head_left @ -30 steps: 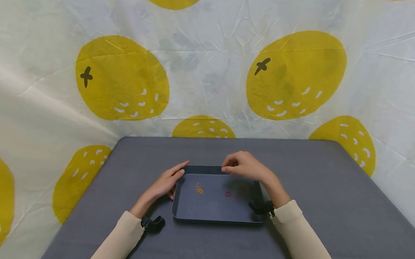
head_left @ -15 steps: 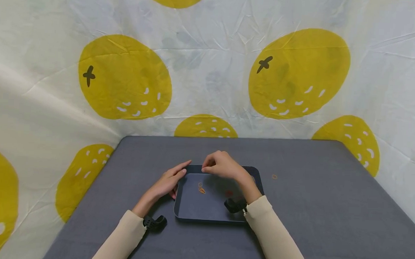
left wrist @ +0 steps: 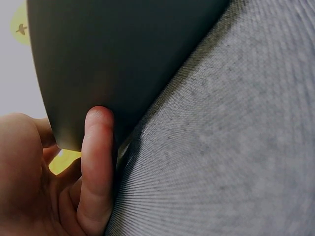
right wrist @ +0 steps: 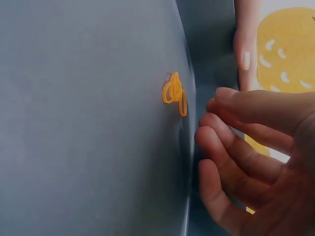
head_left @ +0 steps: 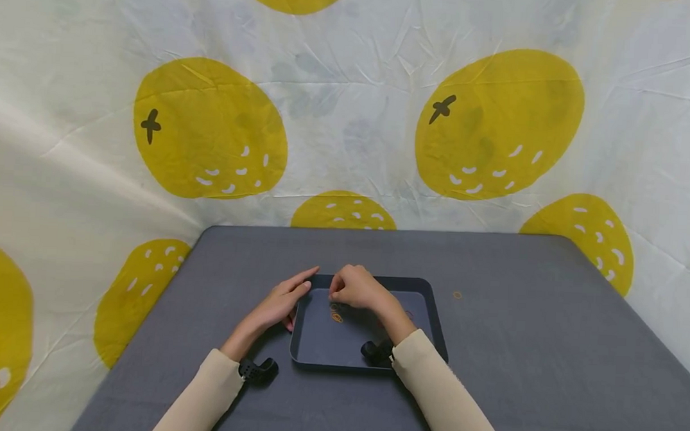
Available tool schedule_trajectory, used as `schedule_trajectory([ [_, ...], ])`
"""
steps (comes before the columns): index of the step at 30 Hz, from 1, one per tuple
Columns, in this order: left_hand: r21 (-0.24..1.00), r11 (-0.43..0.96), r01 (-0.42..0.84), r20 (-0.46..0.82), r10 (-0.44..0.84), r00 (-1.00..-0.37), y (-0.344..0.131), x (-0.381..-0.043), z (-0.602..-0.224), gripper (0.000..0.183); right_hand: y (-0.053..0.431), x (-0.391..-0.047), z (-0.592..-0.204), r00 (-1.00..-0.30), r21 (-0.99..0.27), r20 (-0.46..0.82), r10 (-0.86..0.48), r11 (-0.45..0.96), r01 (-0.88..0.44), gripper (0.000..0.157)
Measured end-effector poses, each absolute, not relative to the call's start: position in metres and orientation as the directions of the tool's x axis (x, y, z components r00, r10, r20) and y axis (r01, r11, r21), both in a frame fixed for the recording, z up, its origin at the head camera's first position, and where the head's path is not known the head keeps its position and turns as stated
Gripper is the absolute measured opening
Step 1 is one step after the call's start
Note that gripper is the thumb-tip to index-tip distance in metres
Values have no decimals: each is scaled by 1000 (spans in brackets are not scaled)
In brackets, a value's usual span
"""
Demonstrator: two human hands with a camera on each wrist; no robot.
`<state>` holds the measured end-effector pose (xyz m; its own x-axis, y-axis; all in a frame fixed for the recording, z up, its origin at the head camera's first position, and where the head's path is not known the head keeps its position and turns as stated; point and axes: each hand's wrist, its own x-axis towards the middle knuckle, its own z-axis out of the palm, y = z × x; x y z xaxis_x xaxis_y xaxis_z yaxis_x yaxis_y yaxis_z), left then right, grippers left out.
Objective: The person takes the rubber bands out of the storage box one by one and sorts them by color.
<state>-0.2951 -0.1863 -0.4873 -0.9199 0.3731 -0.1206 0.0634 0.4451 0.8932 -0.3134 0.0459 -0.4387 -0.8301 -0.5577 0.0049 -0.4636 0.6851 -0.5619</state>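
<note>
A dark grey tray [head_left: 367, 369] lies on the table. My left hand [head_left: 277, 304] grips its far left corner, thumb over the rim and little finger against the outer wall [left wrist: 83, 64] in the left wrist view. Over the tray's left part, my right hand [head_left: 355, 286] reaches down with loosely curled fingers. Its fingertips come close to a little cluster of orange rubber bands [right wrist: 173, 89] on the tray floor; nothing shows between thumb and fingers. A reddish band [head_left: 408, 315] lies farther right in the tray, partly hidden by the right forearm.
A single orange rubber band [head_left: 458, 295] lies on the grey table [head_left: 524, 352], to the right of the tray. Behind the table hangs a white cloth [head_left: 348, 145] with large yellow fruit printed on it.
My right hand has moved left across the tray and then down close to the orange bands. The band on the table has come into view. My left hand stays at the corner.
</note>
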Motion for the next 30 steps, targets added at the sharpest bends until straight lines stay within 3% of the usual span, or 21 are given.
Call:
schedule_trajectory([
  [19,894,442,76,-105,371,-923,-187,-295,-488,50,45,-312,-443,-820,-518,-30,-572,710,-476,6],
  [30,893,444,73,-105,364,-925,-186,-296,-490,48,47,-311,-443,-820,-500,-36,-572,721,-480,14],
])
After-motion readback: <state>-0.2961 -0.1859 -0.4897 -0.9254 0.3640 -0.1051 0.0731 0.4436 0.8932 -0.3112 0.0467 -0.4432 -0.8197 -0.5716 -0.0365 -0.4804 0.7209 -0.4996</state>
